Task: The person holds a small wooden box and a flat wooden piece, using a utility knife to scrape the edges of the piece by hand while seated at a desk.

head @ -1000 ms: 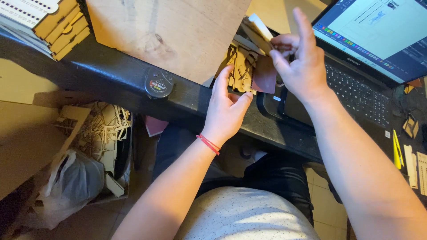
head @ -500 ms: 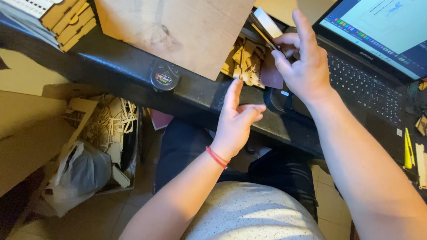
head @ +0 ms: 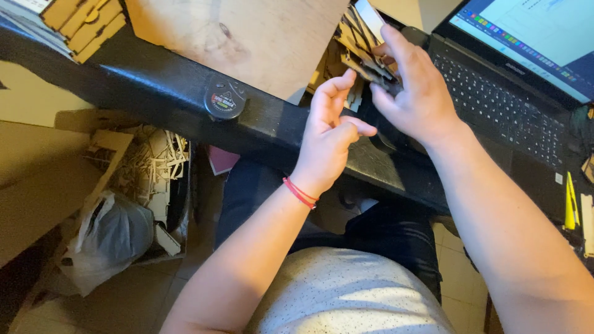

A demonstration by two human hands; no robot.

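My right hand (head: 416,93) grips a bundle of thin laser-cut wooden pieces (head: 362,52) above the black desk (head: 154,93), just left of the laptop (head: 526,80). My left hand (head: 331,133), with a red string bracelet at the wrist, rises beside the bundle; its fingertips touch the lower pieces and the thumb sticks out to the right. Whether the left hand grips a piece is hidden behind the fingers.
A large plywood sheet (head: 247,31) lies on the desk beside a round black tape measure (head: 224,99). Stacked wooden parts (head: 80,21) sit far left. Below the desk a cardboard box of wood scraps (head: 148,167) and a grey bag (head: 111,235) stand on the floor.
The right hand has taken up the wooden pieces and lifted them. My left hand moved up from the desk edge to the bundle. The view shifted slightly.
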